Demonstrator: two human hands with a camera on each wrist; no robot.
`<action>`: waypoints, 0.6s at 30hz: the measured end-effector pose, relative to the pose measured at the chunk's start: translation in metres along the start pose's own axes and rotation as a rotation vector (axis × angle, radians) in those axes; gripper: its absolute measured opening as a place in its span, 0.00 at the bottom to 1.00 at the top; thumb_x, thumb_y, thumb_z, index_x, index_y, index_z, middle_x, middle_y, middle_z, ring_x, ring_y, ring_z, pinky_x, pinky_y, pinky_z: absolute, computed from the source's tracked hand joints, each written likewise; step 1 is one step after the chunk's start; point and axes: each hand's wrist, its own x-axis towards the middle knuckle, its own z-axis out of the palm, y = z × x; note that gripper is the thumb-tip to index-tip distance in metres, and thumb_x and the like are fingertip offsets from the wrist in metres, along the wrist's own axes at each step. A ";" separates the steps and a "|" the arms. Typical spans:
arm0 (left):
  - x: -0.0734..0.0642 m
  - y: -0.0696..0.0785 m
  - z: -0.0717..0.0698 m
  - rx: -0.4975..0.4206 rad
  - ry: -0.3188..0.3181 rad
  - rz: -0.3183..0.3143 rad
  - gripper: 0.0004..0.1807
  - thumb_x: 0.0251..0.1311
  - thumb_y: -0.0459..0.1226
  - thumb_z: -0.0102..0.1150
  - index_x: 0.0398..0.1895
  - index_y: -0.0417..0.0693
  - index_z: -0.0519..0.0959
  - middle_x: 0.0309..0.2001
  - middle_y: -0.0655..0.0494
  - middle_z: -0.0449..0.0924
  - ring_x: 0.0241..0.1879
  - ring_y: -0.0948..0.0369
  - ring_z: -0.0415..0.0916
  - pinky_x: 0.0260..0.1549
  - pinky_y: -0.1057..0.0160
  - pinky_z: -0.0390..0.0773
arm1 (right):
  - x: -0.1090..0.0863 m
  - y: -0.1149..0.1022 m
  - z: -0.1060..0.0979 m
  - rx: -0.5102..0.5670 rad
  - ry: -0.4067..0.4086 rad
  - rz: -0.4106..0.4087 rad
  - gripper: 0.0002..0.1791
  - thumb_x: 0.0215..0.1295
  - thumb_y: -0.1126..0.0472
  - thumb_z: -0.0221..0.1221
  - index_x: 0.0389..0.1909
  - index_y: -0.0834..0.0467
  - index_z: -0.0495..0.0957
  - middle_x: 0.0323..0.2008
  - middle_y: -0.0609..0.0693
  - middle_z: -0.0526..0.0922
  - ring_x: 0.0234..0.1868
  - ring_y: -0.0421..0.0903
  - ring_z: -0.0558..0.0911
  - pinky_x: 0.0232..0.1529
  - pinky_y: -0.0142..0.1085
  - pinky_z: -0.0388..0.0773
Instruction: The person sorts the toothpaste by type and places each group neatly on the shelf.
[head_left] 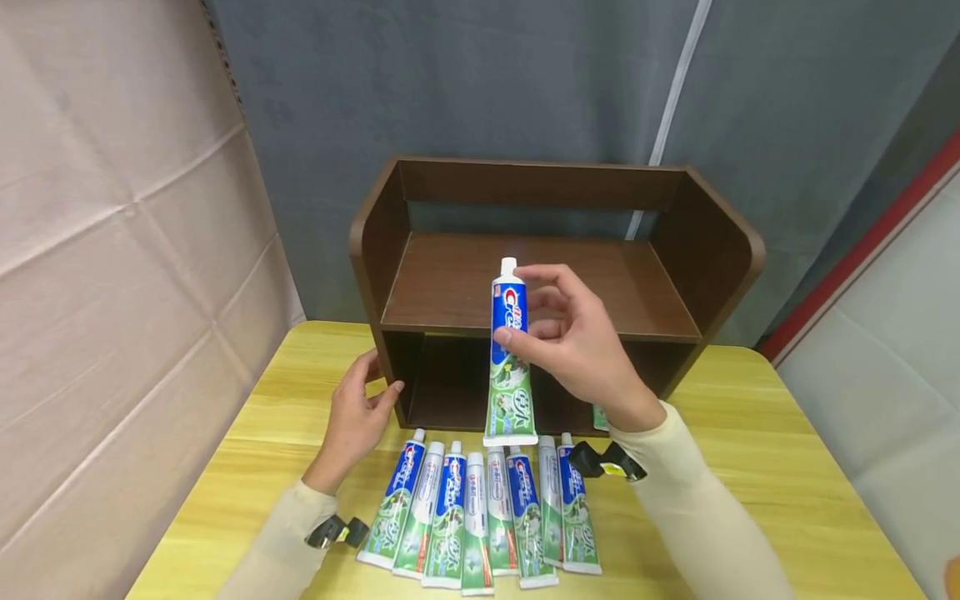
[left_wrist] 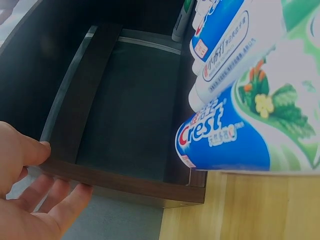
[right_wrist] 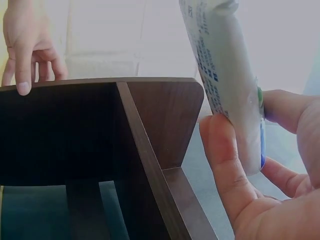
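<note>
In the head view my right hand (head_left: 588,354) pinches a Crest toothpaste tube (head_left: 512,408) between thumb and fingers, cap up, in front of the dark brown shelf (head_left: 442,283). The right wrist view shows the printed back of this tube (right_wrist: 222,60), with fingers on both sides. My left hand (head_left: 356,417) grips the front edge of the shelf's left side panel. Up close in the left wrist view, the thumb of that hand (left_wrist: 35,200) lies on the inner side and the fingers lie outside. Below the shelf, several toothpaste tubes (head_left: 447,521) lie in a row, caps toward the shelf.
Part of another green tube (head_left: 600,418) shows in the lower compartment's right side, partly behind my right wrist. The shelf stands on a yellow wood-grain table (head_left: 247,467). A grey curtain (head_left: 465,75) hangs behind, and a pale cloth wall (head_left: 112,250) rises at the left.
</note>
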 end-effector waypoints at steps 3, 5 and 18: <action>0.000 0.000 0.000 0.003 -0.004 -0.003 0.31 0.72 0.31 0.64 0.76 0.48 0.67 0.62 0.44 0.79 0.61 0.45 0.80 0.50 0.48 0.89 | 0.010 -0.001 0.001 -0.001 0.015 -0.014 0.36 0.64 0.64 0.73 0.71 0.51 0.69 0.53 0.54 0.83 0.40 0.50 0.93 0.44 0.44 0.92; 0.000 0.000 -0.001 0.002 -0.005 -0.005 0.31 0.72 0.32 0.64 0.76 0.48 0.67 0.63 0.44 0.79 0.61 0.45 0.80 0.50 0.48 0.89 | 0.017 -0.002 0.002 -0.003 0.023 -0.023 0.35 0.64 0.63 0.73 0.70 0.51 0.69 0.53 0.54 0.82 0.40 0.50 0.92 0.44 0.45 0.92; -0.001 -0.001 -0.004 0.006 0.007 0.009 0.32 0.71 0.31 0.64 0.76 0.50 0.68 0.62 0.45 0.79 0.60 0.45 0.81 0.49 0.45 0.90 | 0.060 -0.009 0.013 0.000 0.034 -0.019 0.35 0.66 0.58 0.73 0.70 0.50 0.69 0.53 0.54 0.83 0.43 0.50 0.92 0.43 0.44 0.92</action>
